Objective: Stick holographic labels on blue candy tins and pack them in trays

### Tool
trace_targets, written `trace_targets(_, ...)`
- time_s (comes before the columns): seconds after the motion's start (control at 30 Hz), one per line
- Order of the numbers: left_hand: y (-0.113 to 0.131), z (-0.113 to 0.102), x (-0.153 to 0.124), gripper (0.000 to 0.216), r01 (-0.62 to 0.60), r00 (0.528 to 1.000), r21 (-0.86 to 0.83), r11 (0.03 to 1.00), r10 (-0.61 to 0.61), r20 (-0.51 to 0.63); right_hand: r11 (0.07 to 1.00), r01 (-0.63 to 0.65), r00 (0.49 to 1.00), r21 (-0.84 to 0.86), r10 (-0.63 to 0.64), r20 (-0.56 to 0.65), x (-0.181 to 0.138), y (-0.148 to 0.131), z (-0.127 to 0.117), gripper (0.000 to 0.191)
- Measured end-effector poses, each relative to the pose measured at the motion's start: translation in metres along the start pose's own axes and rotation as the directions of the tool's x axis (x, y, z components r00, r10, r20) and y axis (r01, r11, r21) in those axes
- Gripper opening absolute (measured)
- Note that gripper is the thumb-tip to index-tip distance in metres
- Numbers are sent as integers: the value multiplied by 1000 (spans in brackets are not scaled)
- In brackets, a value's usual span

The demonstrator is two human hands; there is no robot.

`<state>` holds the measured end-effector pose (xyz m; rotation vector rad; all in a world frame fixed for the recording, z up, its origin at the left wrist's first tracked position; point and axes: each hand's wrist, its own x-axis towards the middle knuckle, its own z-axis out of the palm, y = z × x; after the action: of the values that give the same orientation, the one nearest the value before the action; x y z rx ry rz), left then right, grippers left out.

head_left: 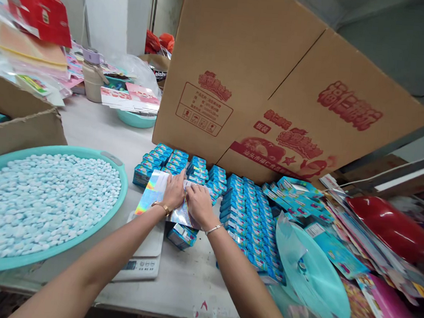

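A silvery rainbow-sheen sheet [152, 192] lies under both hands, above the rows of small blue boxes. My left hand [174, 191] is closed on the sheet near its middle, one finger pointing forward. Close beside it, my right hand [199, 205] has its fingers bent onto the sheet's right part. The fingertips' exact grip is partly hidden. One blue box [182, 236] stands below the sheet, nearest to me. A white digital scale [142, 266] sits partly beneath the left forearm. Several rows of blue boxes [249, 216] fill the table to the right.
At left is a wide turquoise basin [122, 190] heaped with pale blue and white candies. A large cardboard carton [255, 83] leans behind the boxes. On the right, another turquoise basin [330, 288] stands beside flat printed packaging [337, 251]. A bottle [92, 79] stands at the back left.
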<state>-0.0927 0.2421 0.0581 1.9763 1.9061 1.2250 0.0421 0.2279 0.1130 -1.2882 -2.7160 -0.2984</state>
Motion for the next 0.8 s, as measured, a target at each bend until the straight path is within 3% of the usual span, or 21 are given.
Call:
trace_targets(0.27,2,-4,-2,66,-1,1000,-10,1000,1,17,993,-49,999,109,46,24,-6,-4,-29,24)
trace_targets(0.37,2,-3,-2,64,4,1000,-22,1000,-3,28,934,-120,993,335,104,64,-12,4,-47,22)
trace_targets(0.4,2,-3,-1,64,6,999,-27,1000,-5,33,852,-168,986,496,134,103,-15,9,-52,20)
trace_targets(0.43,1,-2,-1,63,8,999,-33,999,-6,38,714,-220,975,665,161,150,-17,14,-58,19)
trace_targets(0.5,1,-3,0,60,14,999,-50,999,-11,50,338,-296,950,893,202,239,-23,26,-70,20)
trace_targets(0.53,1,-4,1,58,19,998,-62,998,-16,55,181,-313,938,932,216,273,-27,33,-75,24)
trace_targets(0.6,3,-10,4,53,36,998,-94,995,-30,62,-30,-327,915,945,242,324,-35,46,-86,33)
trace_targets(0.7,19,-25,11,44,50,997,-176,983,-40,60,-167,-326,893,930,270,361,-51,67,-99,41)
trace_targets(0.8,52,-39,19,48,13,995,-299,954,18,99,-184,-308,884,933,306,352,-67,86,-109,43)
